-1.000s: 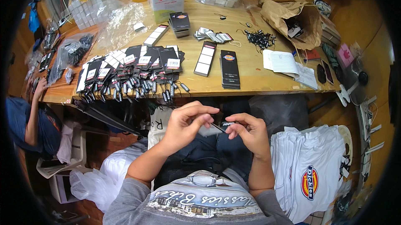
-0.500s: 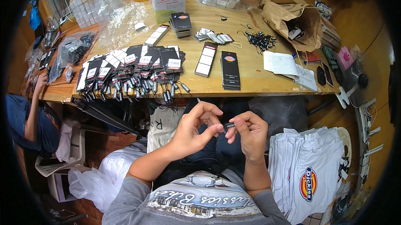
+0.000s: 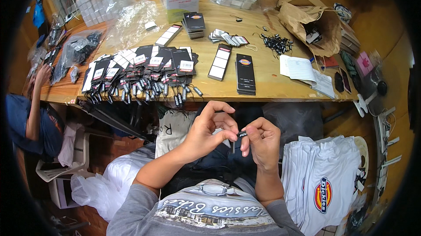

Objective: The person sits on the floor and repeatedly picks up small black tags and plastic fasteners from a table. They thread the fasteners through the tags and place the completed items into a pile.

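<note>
In front of my chest, my right hand [image 3: 262,141] pinches a small black seal tag [image 3: 241,134] with pale lettering between thumb and fingers. My left hand [image 3: 209,128] is curled, its thumb and fingertips meeting the tag's left end. What the left fingers grip is too small to tell. A thin grey strip [image 3: 233,147] hangs just below the left fingertips, perhaps a card seen edge-on. Beyond my hands, on the table, lie a stack of black hang tags [image 3: 245,74] and a stack showing white label squares [image 3: 219,62].
Left on the wooden table [image 3: 267,87] spreads a heap of strung hang tags [image 3: 140,69]. Loose black seal tags [image 3: 277,43], a paper bag [image 3: 315,25] and a notepad [image 3: 302,73] lie right. White shirts [image 3: 322,170] are piled at my right. A co-worker's arm [image 3: 37,100] shows far left.
The view has shifted slightly. My left fingertips have come closer to the seal tag, and the thin grey strip now shows beneath them. My right hand keeps its pinch.
</note>
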A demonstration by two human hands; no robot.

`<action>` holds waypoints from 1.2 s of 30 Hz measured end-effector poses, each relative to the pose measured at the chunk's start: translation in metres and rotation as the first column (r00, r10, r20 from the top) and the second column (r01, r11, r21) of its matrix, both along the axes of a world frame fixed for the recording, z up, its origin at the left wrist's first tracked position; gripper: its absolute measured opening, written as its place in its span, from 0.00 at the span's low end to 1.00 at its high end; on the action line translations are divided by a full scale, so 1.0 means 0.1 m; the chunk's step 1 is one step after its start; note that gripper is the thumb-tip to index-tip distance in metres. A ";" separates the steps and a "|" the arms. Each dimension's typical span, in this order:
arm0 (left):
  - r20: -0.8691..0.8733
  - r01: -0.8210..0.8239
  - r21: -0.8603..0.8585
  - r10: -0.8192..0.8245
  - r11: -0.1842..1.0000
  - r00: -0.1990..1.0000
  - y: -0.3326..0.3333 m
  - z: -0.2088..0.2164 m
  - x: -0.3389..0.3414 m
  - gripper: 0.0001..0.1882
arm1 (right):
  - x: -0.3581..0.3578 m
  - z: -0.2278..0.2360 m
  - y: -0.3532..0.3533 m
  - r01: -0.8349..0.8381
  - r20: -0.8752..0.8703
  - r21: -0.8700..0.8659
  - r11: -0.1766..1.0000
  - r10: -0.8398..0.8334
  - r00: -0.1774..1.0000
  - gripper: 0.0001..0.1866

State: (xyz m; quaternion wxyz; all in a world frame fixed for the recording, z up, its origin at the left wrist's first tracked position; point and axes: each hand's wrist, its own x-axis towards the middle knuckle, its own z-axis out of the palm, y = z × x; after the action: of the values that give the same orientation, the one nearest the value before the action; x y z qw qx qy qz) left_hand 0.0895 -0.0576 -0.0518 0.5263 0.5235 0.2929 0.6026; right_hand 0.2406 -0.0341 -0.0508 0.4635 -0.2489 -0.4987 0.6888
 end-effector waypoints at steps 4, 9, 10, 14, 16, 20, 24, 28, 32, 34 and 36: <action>-0.036 -0.023 0.099 0.027 0.995 0.999 0.02 -0.09 -0.01 0.25 | -0.03 0.00 -0.01 -0.036 -0.008 -0.049 0.998 0.035 0.999 0.06; 0.032 0.264 0.079 -0.267 0.961 0.963 0.11 -0.19 -0.17 0.38 | -0.01 0.17 -0.01 -0.208 0.151 0.017 0.978 0.203 0.967 0.07; 0.175 0.473 -0.048 -0.459 0.880 0.871 0.06 -0.18 -0.21 0.42 | 0.00 0.25 0.03 -0.241 0.198 0.050 0.969 0.227 0.954 0.07; 0.177 0.673 -0.233 -0.650 0.702 0.739 -0.05 -0.12 -0.41 0.24 | -0.07 0.51 0.13 -0.251 0.272 0.200 0.947 0.193 0.943 0.07; 0.074 0.526 -0.244 -0.525 0.815 0.848 -0.07 -0.01 -0.51 0.21 | -0.12 0.65 0.17 -0.256 0.337 0.325 0.911 0.141 0.931 0.06; -0.532 -0.018 0.217 0.134 0.976 0.836 -0.05 0.32 -0.95 0.09 | -0.33 0.92 0.11 -0.192 0.362 0.654 0.732 -0.079 0.929 0.04; -0.575 -0.321 0.680 0.751 0.659 0.325 0.17 0.68 -1.51 0.13 | -0.73 0.87 0.21 -0.176 0.272 0.861 0.478 -0.138 0.952 0.10; -0.669 -0.407 0.583 0.700 0.703 0.250 0.47 0.48 -2.02 0.13 | -1.17 0.45 0.25 -0.234 0.298 0.890 0.392 -0.112 0.948 0.09; -0.798 -0.276 0.531 0.583 0.801 0.155 0.57 0.32 -2.18 0.13 | -1.24 0.13 0.23 -0.450 0.533 0.799 0.398 -0.123 0.837 0.08; -0.884 -0.198 0.447 0.465 0.872 0.053 0.55 0.36 -2.17 0.17 | -1.12 0.10 0.28 -0.497 0.591 0.761 0.416 -0.129 0.796 0.11; -0.914 -0.168 0.405 0.403 0.899 -0.049 0.50 0.44 -2.17 0.23 | -0.87 0.19 0.55 -0.453 0.624 0.693 0.562 -0.151 0.767 0.12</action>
State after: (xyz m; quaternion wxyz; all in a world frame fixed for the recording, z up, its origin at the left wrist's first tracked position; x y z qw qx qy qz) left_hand -0.1273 -0.0078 -0.0075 -0.0127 0.7596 0.6238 0.1839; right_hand 0.1535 0.0213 -0.0320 0.2672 -0.1722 -0.9005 0.2967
